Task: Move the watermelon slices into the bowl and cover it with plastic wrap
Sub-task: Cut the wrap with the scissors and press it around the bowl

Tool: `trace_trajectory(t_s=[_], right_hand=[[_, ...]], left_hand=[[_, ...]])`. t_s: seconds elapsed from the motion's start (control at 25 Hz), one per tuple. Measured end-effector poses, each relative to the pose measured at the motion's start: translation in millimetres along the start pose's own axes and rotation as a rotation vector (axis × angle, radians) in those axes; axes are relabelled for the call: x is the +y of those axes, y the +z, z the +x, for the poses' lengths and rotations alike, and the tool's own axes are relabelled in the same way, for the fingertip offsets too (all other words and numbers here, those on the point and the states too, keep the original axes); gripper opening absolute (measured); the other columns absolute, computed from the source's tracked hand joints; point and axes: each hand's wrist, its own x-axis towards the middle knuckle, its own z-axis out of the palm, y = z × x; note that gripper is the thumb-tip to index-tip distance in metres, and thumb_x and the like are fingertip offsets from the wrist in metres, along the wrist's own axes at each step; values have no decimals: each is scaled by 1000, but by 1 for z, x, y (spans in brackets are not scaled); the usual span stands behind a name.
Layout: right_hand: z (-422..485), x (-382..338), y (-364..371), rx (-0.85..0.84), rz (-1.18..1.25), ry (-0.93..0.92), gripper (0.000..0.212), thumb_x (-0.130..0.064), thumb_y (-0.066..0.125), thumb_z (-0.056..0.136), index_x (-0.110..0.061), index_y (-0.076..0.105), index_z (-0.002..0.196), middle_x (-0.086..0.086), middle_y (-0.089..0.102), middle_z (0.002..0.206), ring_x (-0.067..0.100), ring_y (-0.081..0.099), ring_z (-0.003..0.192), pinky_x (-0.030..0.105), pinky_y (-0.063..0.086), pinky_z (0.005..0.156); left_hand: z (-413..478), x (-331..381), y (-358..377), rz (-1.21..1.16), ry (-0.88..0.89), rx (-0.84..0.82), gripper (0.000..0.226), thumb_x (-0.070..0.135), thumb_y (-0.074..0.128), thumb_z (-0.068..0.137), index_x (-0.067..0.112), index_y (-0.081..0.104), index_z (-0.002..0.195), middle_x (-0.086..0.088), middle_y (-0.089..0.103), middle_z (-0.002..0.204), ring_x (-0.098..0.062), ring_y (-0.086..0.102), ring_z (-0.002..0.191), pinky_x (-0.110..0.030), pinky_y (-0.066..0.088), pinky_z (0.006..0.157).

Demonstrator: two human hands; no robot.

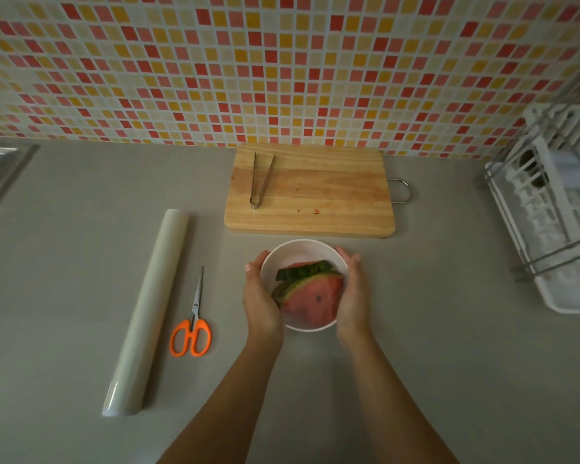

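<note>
Grey counter (81, 296) w/ bowl (300, 251), tile wall (282, 61) behind.

Watermelon slices (310, 298) in white bowl (301, 244)
</note>
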Motion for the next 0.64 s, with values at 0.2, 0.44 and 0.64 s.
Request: trace_trajectory(t_s=[0.2, 0.44, 0.64], right_hand=[[0, 0, 2, 25, -31, 139, 57, -70, 41, 74, -26, 71, 93, 8, 72, 97, 21, 69, 89, 38, 57, 73], [3, -3, -1, 42, -82, 125, 57, -57, 11, 95, -29, 51, 123, 2, 60, 121, 4, 59, 103, 23, 52, 82], [-5, -2, -35, 143, -190, -8, 60, -45, 7, 98, -13, 10, 149, 0, 6, 158, 10, 8, 143, 20, 5, 106]], left_hand=[[5, 2, -1, 37, -7, -42, 53, 49, 19, 101, 35, 70, 101, 1, 74, 90, -17, 70, 87, -31, 59, 65], [9, 18, -12, 199, -45, -199, 70, 54, 4, 99, 15, 60, 113, -9, 70, 101, -23, 66, 97, -21, 56, 70], [2, 21, -44, 312, -42, -98, 69, 57, 5, 97, 17, 18, 152, 0, 15, 161, -16, 14, 147, -34, 7, 118]])
